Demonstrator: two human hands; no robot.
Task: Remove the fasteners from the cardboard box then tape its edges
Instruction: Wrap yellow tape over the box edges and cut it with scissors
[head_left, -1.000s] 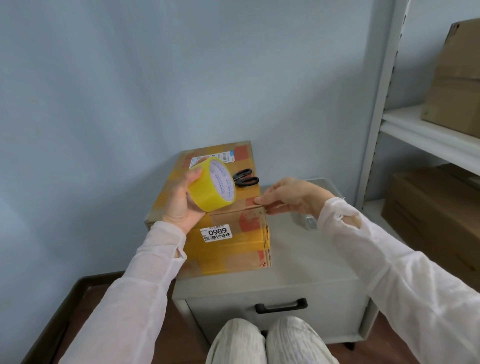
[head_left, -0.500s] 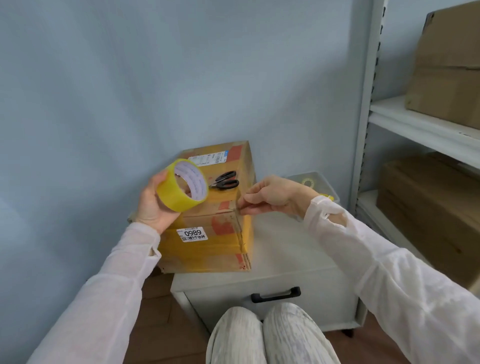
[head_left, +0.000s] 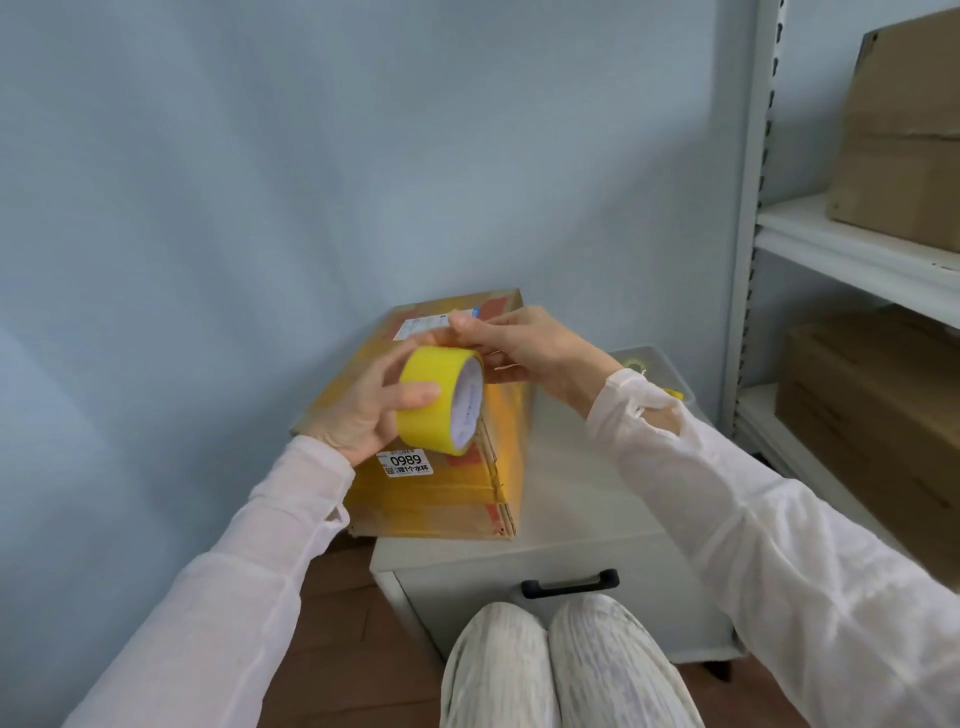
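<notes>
A cardboard box (head_left: 431, 499), covered in yellow tape and bearing a white label reading 0989, stands on a grey cabinet (head_left: 576, 499). My left hand (head_left: 363, 405) grips a roll of yellow tape (head_left: 434, 405) in front of the box's top. My right hand (head_left: 524, 348) is at the top of the roll, its thumb and fingers pinching at the roll's upper edge. The scissors seen earlier on the box top are hidden behind my hands.
The cabinet has a drawer with a black handle (head_left: 569, 582). A clear plastic container (head_left: 654, 369) sits at the cabinet's back right. White shelving (head_left: 852, 254) on the right holds large cardboard boxes (head_left: 904, 156). A blue wall is behind. My knees (head_left: 561, 665) are below.
My left hand brought the tape roll from the box's left side to in front of it. My right hand left the box's front corner and went to the top of the roll.
</notes>
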